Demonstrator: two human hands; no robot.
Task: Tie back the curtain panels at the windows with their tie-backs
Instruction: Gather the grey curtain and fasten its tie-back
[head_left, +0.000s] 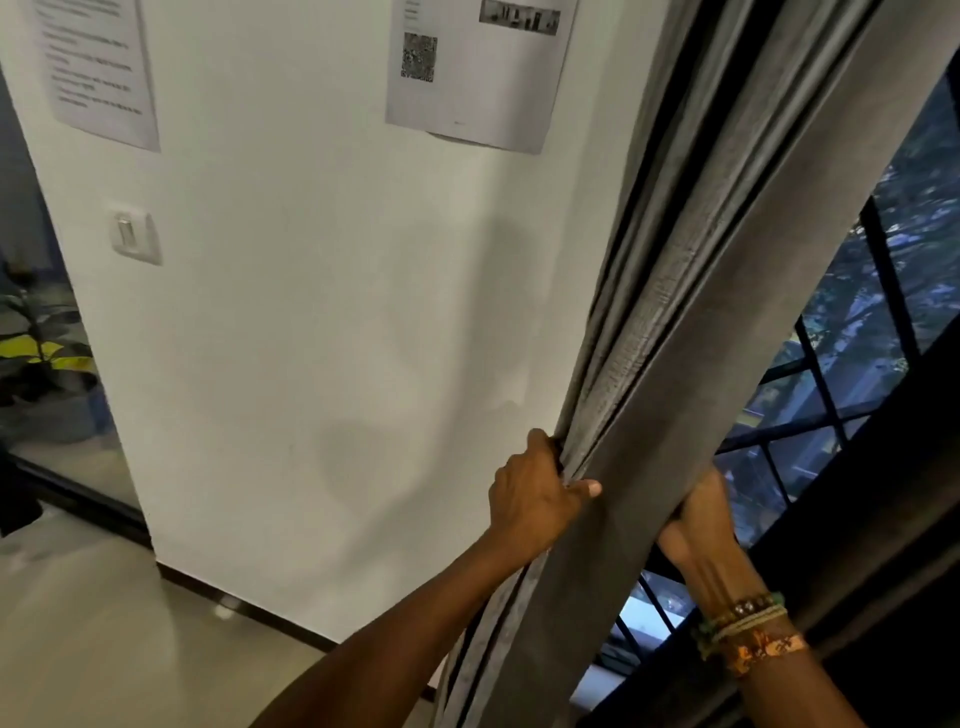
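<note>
The grey fabric curtain panel (675, 338) hangs bunched between the white wall (337, 312) and the dark-barred window (831, 374). The left hand (535, 493) clutches its folds with thumb and curled fingers; the right hand (698, 519) grips the opposite edge.

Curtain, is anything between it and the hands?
Nothing visible. The left hand grips the curtain folds on the wall side; the right hand holds it on the window side. No tie-back shows.
</note>
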